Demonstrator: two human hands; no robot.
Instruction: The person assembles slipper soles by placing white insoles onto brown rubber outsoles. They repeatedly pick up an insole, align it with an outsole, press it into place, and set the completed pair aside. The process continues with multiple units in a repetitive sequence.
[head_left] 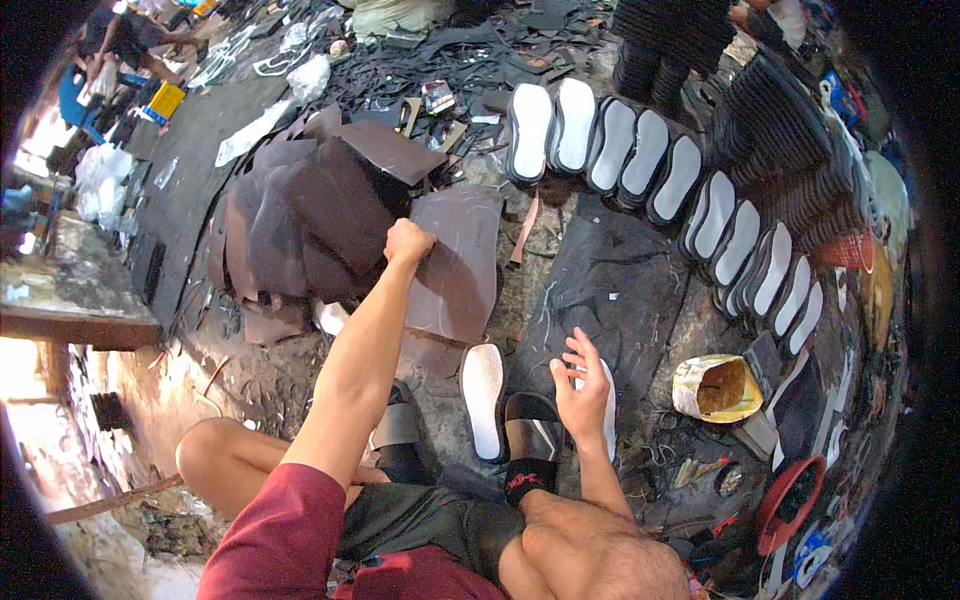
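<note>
My left hand [408, 243] is clenched on the edge of a brown leather sheet [462, 265] at frame centre, the sheet spreading right and below my fist. My right hand [582, 388] is loose, fingers spread, resting on a white sole [608, 410] at lower centre, another white sole [484, 400] just left.

The left hand [408, 243] is closed on the edge of a brown sole sheet [458, 265] laid beside a stack of brown sheets [310, 215]. The right hand [582, 392] is held open, fingers [578, 345] spread, over a white insole [608, 405]. A second white insole [483, 400] lies just left. A curved row of white-faced soles [650, 155] is arranged on the floor [610, 280].
</note>
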